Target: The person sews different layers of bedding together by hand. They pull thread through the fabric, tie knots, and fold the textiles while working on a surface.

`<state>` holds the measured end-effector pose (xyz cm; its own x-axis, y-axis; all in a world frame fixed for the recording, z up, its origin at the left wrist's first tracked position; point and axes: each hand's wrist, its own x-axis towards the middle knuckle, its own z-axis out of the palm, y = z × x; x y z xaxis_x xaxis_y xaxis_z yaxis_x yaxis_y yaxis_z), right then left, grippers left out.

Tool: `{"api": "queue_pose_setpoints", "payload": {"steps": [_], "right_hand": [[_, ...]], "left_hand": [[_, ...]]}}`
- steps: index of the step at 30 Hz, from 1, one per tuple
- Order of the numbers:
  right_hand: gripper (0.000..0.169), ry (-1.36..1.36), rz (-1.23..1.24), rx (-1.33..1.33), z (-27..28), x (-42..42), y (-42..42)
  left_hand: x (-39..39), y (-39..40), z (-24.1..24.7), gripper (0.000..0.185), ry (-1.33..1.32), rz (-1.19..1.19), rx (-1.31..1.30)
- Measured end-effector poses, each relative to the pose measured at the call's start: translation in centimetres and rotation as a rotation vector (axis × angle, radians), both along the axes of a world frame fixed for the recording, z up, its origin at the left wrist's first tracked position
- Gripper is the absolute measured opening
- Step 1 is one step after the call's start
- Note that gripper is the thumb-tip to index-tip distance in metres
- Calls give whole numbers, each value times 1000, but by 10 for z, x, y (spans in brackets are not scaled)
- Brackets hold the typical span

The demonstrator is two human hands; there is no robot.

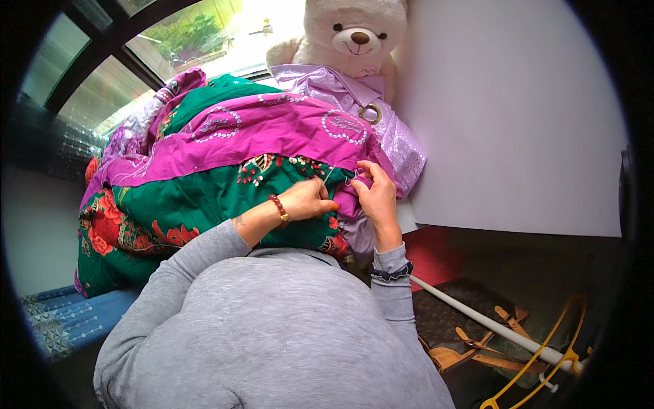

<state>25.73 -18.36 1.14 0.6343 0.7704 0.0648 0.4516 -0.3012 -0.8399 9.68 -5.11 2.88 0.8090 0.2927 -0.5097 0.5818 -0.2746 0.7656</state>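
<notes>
A large quilt [189, 194], green with red flowers and bordered in magenta cloth [286, 128], lies bunched in front of me. Near its right end my left hand [301, 199], with a red bead bracelet on the wrist, is closed over the green edge; a thin pale thread shows just above it. My right hand [375, 194] is beside it, thumb and forefinger bent together at a loop of white thread [351, 177] by the magenta border. Whether a needle is held cannot be seen.
Behind the quilt sits a white teddy bear [357, 38] against a window, with shiny lilac cloth [403, 148] with a metal ring before it. At right are a pale panel [511, 117], a white pole [475, 307], a brown bag [449, 301] and a yellow frame [552, 347].
</notes>
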Motion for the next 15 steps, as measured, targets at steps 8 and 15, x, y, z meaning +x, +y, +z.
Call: {"api": "queue_pose_setpoints", "payload": {"steps": [8, 15], "right_hand": [[67, -65, -97, 35, -14, -19, 13], [47, -558, -81, 250, -78, -23, 39]], "left_hand": [[2, 20, 69, 17, -855, -281, 706], [31, -22, 39, 30, -861, -41, -470]]}}
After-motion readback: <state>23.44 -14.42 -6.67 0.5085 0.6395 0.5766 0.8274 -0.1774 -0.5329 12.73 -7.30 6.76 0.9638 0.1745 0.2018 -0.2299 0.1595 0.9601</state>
